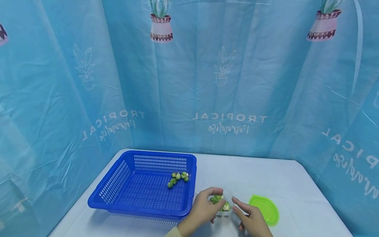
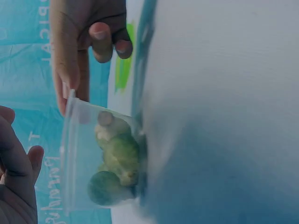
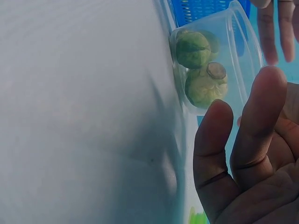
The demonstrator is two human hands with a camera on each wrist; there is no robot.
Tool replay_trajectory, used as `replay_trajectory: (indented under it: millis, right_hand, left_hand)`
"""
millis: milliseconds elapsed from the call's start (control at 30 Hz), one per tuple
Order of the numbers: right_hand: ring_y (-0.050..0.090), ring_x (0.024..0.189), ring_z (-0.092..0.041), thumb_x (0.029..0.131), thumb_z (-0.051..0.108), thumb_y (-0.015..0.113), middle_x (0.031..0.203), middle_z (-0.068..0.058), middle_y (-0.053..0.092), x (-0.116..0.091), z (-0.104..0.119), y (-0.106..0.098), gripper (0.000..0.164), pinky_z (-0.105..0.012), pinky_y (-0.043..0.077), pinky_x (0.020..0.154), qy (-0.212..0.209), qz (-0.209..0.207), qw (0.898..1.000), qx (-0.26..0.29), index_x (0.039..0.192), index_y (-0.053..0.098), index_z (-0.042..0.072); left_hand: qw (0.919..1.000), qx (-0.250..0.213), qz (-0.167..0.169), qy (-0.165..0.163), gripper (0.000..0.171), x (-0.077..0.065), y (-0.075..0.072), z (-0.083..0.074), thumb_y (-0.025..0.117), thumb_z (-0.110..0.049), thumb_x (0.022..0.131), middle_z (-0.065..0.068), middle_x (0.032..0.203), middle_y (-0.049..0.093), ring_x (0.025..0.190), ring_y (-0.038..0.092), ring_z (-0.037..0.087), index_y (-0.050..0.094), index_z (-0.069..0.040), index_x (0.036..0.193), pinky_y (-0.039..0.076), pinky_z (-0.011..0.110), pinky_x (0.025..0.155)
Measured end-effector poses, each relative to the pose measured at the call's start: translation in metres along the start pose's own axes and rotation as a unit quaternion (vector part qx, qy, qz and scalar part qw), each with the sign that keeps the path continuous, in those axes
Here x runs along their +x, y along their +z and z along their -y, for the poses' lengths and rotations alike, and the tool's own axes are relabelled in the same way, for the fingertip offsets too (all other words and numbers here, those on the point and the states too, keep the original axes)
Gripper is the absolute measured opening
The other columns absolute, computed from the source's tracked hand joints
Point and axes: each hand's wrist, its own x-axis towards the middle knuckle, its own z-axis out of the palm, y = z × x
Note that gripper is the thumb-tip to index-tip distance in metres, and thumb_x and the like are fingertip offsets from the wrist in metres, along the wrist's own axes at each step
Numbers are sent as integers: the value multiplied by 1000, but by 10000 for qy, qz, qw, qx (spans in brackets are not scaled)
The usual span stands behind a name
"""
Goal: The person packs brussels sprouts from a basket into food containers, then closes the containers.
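Observation:
A small clear plastic tub (image 1: 224, 213) with several Brussels sprouts (image 2: 120, 154) in it stands upright on the table. My left hand (image 1: 204, 205) is at the tub's left side, thumb and fingers spread apart over its rim, holding nothing. On the opposite side, my right hand (image 1: 250, 215) has its fingertips right at the rim, thumb and index finger apart. In the right wrist view, the right thumb (image 3: 212, 140) is beside the sprouts' end of the tub. A bright green lid (image 1: 267, 209) lies on the table right of the tub, partly behind the right hand.
A large blue plastic basket (image 1: 142, 210) with slotted walls stands on the left of the table. Several more sprouts (image 1: 177, 176) lie in its right back corner. The table has a white cloth (image 1: 308, 204), and blue printed curtains (image 1: 189, 82) surround it at the back and sides.

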Motion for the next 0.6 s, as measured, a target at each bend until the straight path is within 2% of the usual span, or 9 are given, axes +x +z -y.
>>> replay_trajectory:
  millis: [200, 367, 600]
  right_hand:
    - [56, 48, -18, 86, 47, 63, 133, -12, 57, 0, 0, 0, 57, -31, 48, 47, -15, 25, 10000, 31, 133, 55, 16]
    - [56, 48, -18, 86, 47, 63, 132, -12, 57, -1, 0, 0, 57, -31, 48, 47, -51, 18, 10000, 22, 133, 55, 16]
    - [56, 48, -18, 87, 47, 62, 130, -11, 60, 0, 0, 0, 55, -30, 47, 46, -43, 21, 10000, -42, 133, 55, 18]
  left_hand:
    - [9998, -111, 115, 117, 30, 0, -4, -8, 71, -42, 81, -8, 111, 65, 37, 47, 14, 64, -30, 108, 44, 28, 36]
    - [9993, -200, 245, 215, 29, -4, -11, -22, 71, -41, 81, -10, 110, 64, 36, 46, 13, 64, -31, 108, 44, 29, 36]
    - [9979, -84, 363, 533, 31, -8, -26, -42, 68, -40, 84, -5, 117, 63, 36, 45, 14, 63, -28, 112, 45, 31, 39]
